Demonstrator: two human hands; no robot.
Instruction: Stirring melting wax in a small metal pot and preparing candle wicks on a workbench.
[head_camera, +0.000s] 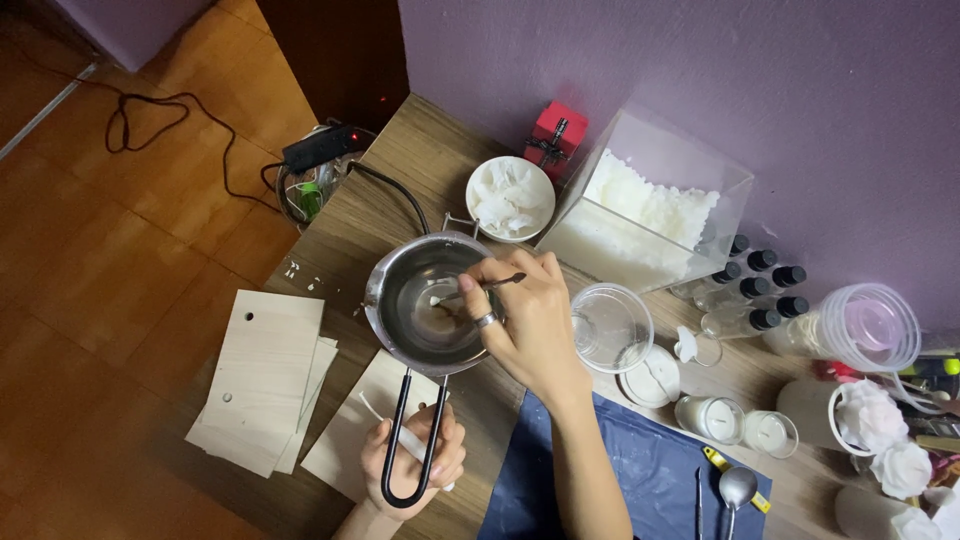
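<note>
Soft, even indoor light, mild shadows, sharp focus, slight wide-angle edge distortion.

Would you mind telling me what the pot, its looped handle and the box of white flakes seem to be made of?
The pot looks like polished steel: bright, reflective wall. Its handle, held by the left hand, seems black-coated wire, matte. The box appears to be clear plastic or acrylic; the white flakes show through its walls.

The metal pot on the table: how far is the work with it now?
Done: two small glass candles stand filled and white. In hand: the left hand grips the black loop handle of the metal pot, while the right hand holds a thin tool over a small white piece inside. Left: the pot looks nearly empty, and the clear box holds plenty of white flakes.
</note>
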